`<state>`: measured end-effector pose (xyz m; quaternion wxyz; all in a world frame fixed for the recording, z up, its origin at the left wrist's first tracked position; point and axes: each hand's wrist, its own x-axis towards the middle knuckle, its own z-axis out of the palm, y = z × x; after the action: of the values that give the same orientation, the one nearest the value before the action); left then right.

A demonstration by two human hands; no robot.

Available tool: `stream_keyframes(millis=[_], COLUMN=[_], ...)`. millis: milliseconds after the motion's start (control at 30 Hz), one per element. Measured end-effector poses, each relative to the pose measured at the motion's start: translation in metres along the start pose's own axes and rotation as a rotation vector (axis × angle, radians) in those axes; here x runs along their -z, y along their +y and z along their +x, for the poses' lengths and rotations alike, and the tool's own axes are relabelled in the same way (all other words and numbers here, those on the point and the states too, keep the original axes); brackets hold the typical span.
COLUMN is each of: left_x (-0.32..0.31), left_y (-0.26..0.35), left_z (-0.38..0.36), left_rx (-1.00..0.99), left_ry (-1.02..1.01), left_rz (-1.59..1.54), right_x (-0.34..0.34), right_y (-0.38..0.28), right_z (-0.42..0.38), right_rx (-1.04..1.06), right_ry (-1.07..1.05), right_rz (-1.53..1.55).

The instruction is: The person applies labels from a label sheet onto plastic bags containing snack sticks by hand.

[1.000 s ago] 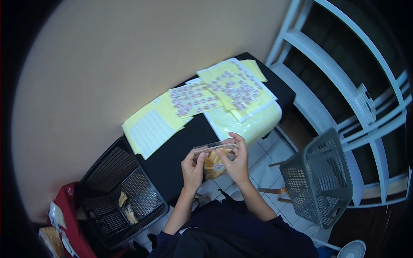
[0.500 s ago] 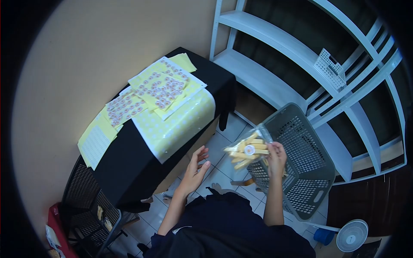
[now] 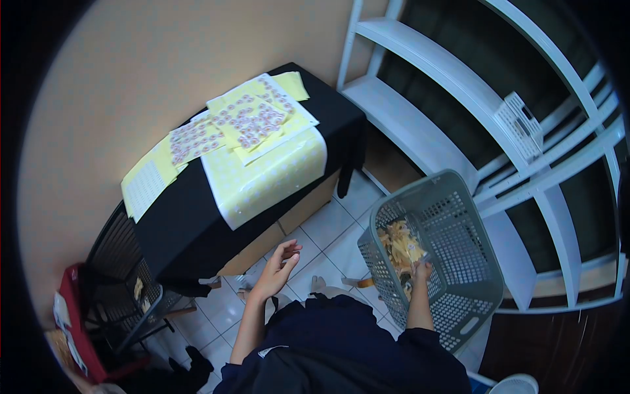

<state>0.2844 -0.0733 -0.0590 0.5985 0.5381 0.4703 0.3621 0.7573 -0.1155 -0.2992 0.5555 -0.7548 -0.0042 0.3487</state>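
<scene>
My right hand (image 3: pixel 422 270) is down inside the grey-green perforated basket (image 3: pixel 485 253), with its fingers closed on a clear bag of pale yellow sticks (image 3: pixel 410 250). More such bags appear to lie in the basket around it, though they are hard to tell apart. Nothing is in my left hand (image 3: pixel 279 266), which hovers over the tiled floor to the left of the basket, fingers apart. Beyond it, sheets of round stickers (image 3: pixel 252 125) on yellow backing lie on a black-covered table (image 3: pixel 187 230).
White shelving (image 3: pixel 426 134) stands behind the basket and holds a small white basket (image 3: pixel 518 125). At the lower left are a dark perforated chair (image 3: pixel 134 315) with small packets and a red object (image 3: pixel 79 328). Part of a fan (image 3: pixel 515 385) shows at the bottom right.
My right hand has lowered the bag from above the basket's left rim into the basket. The view has shifted, and my left hand sits slightly further left in it.
</scene>
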Motion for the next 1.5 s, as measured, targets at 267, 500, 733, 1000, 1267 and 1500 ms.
stream_keyframes(millis=[267, 500, 733, 1000, 1267, 1500], left_x=[0.046, 0.085, 0.152, 0.324, 0.574, 0.635], left_y=[-0.028, -0.024, -0.061, -0.076, -0.197, -0.349], left_z=[-0.053, -0.115, -0.185, -0.272, -0.32, -0.317], left_rx=[0.049, 0.052, -0.142, -0.089, -0.054, 0.544], left_ry=[0.242, 0.579, 1.122, 1.438, 1.673, 1.715], left_rz=[0.14, 0.184, -0.091, -0.155, -1.312, -1.42], right_x=[-0.066, -0.244, -0.346, -0.387, -0.389, -0.383], right_y=[-0.079, -0.113, -0.032, 0.037, 0.057, 0.061], right_z=[-0.105, -0.299, -0.488, -0.571, -0.566, -0.602], right_rx=[0.983, 1.461, 1.542, 1.816, 1.9, 1.853], right_ry=[0.44, -0.325, -1.244, -1.189, -1.019, -0.968], right_rz=[-0.491, -0.36, -0.271, -0.631, -0.73, -0.742])
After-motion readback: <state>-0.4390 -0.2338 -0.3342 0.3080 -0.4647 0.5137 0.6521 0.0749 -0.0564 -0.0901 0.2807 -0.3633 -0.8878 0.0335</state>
